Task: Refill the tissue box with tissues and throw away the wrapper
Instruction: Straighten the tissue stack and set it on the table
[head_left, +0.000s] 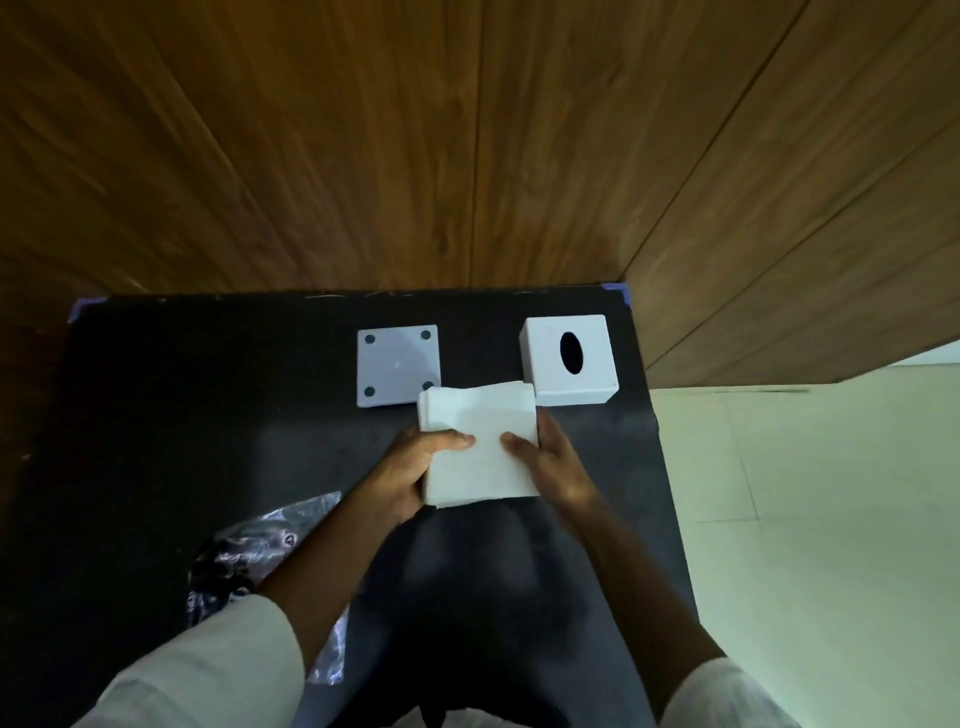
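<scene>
**A:** ok so what are the hands doing here?

**B:** both are on the stack of tissues (480, 441). The left hand (410, 467) wraps the stack's left edge, thumb curled over the top face, rest of the fingers tucked underneath where I can't see them. The right hand (550, 457) does the same on the right edge, thumb on top pointing inward. The two thumb tips are near each other but apart. So both hands are half-curled and clamped on the stack, neither flat nor fisted.

**A:** which way is the stack lying?

**B:** flat, broad face up, roughly square. If anything it runs slightly longer going away from the person, and it's rotated a touch, so the far right corner sits higher in the frame. It's over the middle of the black table (182, 415); can't tell whether it's lifted or resting.

**A:** and the box?

**B:** the white tissue box (569, 358) stands at the far right of the table, oval slot on top, the slot's long axis running front to back. The stack's far right corner is just beside its near edge. The white base plate (397, 366), with four dark dots at its corners, lies flat left of the box. The stack overlaps its near right corner in view.

**A:** wrapper?

**B:** crinkly clear plastic wrapper (249, 561) on the near left of the table, partly under the left forearm.
</scene>
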